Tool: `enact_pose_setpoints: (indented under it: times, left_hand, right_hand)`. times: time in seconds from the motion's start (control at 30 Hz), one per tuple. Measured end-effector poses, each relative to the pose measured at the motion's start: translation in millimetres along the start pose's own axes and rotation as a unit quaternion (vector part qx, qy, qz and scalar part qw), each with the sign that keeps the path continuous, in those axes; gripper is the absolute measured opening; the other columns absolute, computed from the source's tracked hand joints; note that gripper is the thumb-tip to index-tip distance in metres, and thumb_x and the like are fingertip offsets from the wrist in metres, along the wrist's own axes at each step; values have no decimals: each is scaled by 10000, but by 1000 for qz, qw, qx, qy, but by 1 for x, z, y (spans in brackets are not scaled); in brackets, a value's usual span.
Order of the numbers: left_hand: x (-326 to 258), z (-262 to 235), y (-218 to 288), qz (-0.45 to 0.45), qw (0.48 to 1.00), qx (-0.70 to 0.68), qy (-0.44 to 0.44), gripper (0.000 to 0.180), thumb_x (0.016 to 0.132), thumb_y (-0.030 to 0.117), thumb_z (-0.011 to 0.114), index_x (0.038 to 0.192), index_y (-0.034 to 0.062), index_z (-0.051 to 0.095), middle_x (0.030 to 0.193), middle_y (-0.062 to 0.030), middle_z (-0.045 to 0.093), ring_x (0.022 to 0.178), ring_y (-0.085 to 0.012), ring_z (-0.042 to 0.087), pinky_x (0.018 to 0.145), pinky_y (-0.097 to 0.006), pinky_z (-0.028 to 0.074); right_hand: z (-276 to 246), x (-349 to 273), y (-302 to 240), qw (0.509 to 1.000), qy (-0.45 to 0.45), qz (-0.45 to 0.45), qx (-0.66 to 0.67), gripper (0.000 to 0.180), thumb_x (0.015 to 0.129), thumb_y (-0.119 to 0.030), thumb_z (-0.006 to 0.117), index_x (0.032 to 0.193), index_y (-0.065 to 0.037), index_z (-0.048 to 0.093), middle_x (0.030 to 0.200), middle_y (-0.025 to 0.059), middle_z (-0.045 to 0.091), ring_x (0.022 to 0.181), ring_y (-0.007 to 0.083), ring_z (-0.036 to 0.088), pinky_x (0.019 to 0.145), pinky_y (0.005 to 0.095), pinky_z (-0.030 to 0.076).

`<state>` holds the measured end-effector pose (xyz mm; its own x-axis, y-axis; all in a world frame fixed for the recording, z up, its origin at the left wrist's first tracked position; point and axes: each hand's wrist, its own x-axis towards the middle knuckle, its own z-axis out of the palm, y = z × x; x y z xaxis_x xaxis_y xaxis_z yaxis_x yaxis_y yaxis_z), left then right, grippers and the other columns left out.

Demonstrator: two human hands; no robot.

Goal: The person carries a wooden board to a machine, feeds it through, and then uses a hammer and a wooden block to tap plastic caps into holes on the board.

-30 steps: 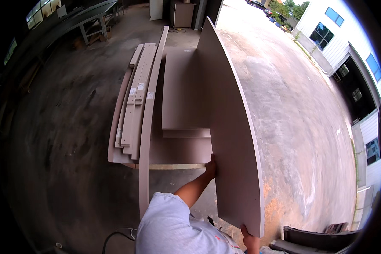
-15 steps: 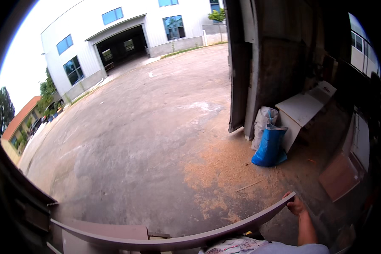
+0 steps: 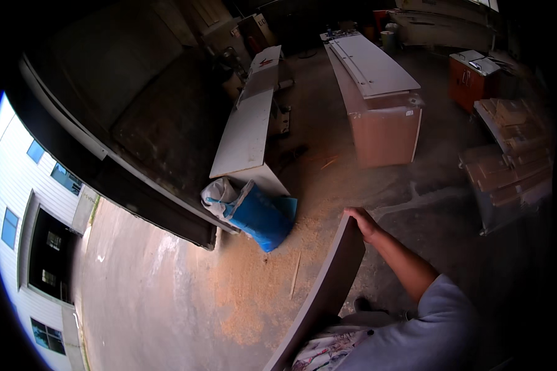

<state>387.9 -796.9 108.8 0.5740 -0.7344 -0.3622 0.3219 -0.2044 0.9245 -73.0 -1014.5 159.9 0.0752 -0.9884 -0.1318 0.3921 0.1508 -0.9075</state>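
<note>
A long, narrow grey board (image 3: 329, 284) stands on edge close against my body, running from the lower edge of the view up toward the middle. My right hand (image 3: 364, 224) grips its far end, fingers wrapped over the top corner. My right arm is stretched forward out of a grey sleeve. The near end of the board runs out of view at the bottom. My left hand is not seen.
A blue sack (image 3: 263, 216) and a whitish sack (image 3: 220, 196) lean at a long white-topped bench (image 3: 244, 133). Wood shavings (image 3: 244, 290) cover the floor. Panels (image 3: 387, 139) are stacked ahead; an orange-red cabinet (image 3: 467, 83) and flat packs (image 3: 507, 161) stand right. A big door (image 3: 161, 204) is at left.
My view has swung right, from the yard into the workshop. The board has turned with me, its right-hand end still in my right hand and now pointing farther inside.
</note>
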Motion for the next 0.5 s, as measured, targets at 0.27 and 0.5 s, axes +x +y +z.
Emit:
enact_pose_setpoints:
  times: [0.27,0.5]
  left_hand:
    - [119,127,-12,-73,997,24,-25,711,1012,713,389,1332,104,572,1185,-60,638,1036,-238,624,819,-380,561]
    - [232,186,-10,-149,988,7,28,704,1016,704,390,1346,107,564,1214,-61,630,1064,-239,618,841,-381,558]
  right_hand:
    - [-20,188,-51,989,47,-131,-53,404,985,-411,494,785,-78,606,728,20,559,710,137,541,684,307,419]
    - [12,387,-116,985,17,-172,11,455,960,-478,506,764,-76,585,722,56,554,684,177,567,681,312,431]
